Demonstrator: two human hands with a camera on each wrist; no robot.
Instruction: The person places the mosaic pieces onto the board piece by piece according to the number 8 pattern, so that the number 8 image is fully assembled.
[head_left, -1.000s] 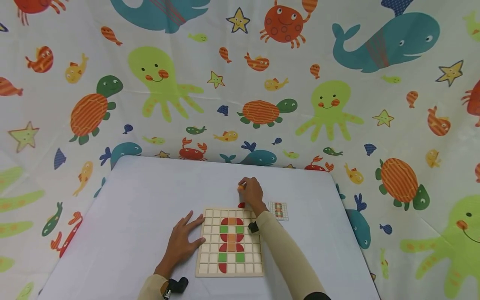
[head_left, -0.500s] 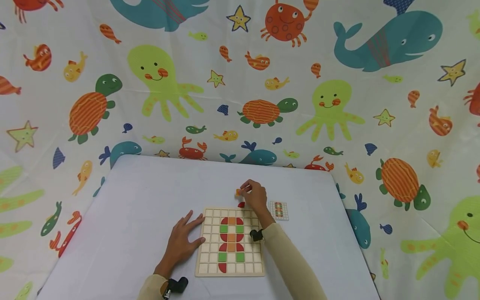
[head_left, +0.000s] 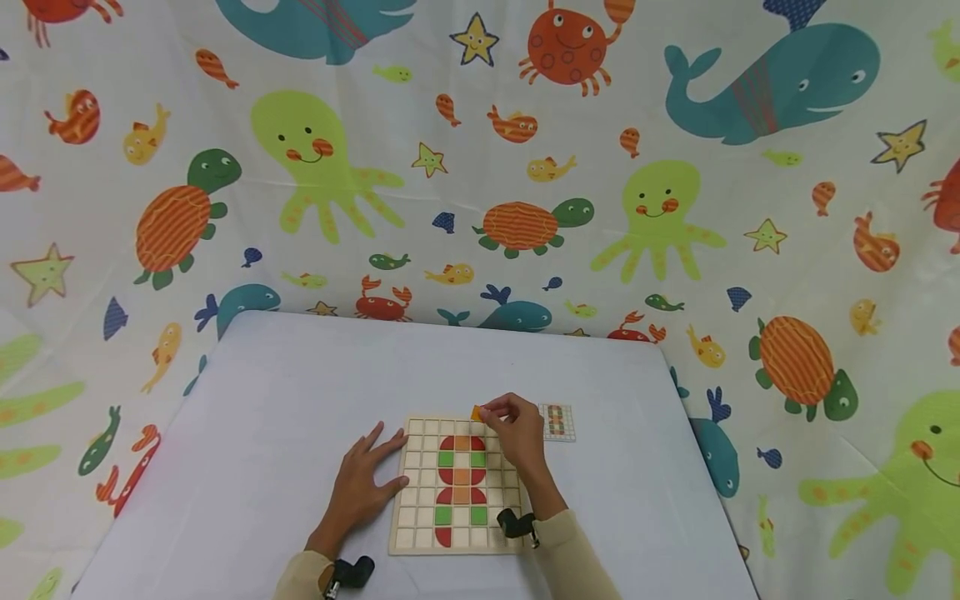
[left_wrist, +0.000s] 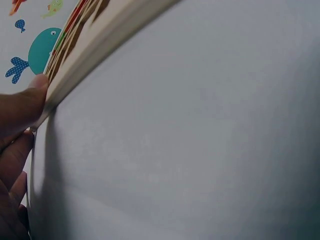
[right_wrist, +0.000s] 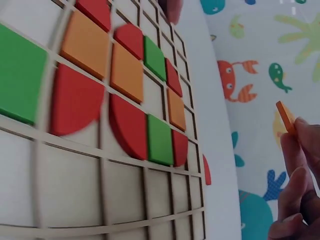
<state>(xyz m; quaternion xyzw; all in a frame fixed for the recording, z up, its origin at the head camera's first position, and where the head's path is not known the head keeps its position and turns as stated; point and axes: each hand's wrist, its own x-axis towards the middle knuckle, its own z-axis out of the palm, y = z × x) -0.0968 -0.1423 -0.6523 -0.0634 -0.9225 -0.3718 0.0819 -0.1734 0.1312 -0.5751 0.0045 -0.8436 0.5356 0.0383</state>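
A square wooden grid board (head_left: 416, 477) lies on the white table, with red rounded tiles (right_wrist: 131, 125), orange square tiles (right_wrist: 86, 42) and green square tiles (right_wrist: 159, 139) set in its middle columns. My left hand (head_left: 362, 483) rests along the board's left side with fingers spread, the thumb (left_wrist: 39, 87) on the rim in the left wrist view. Thumb and fingers of my right hand (head_left: 519, 432) pinch an orange square tile (right_wrist: 286, 117) near the board's far edge. A loose red tile (right_wrist: 206, 170) shows just past that edge in the right wrist view; the head view hides it.
A small pattern card (head_left: 557, 422) with a printed coloured grid lies right of the board's far corner. Behind the table (head_left: 337, 358) hangs a cloth (head_left: 450, 200) printed with sea animals. A dark wrist camera (head_left: 516, 523) sits above the board's right side.
My right hand has come back toward the board from the far part of the table, bringing the orange tile with it. My left hand has stayed at the board's left side.
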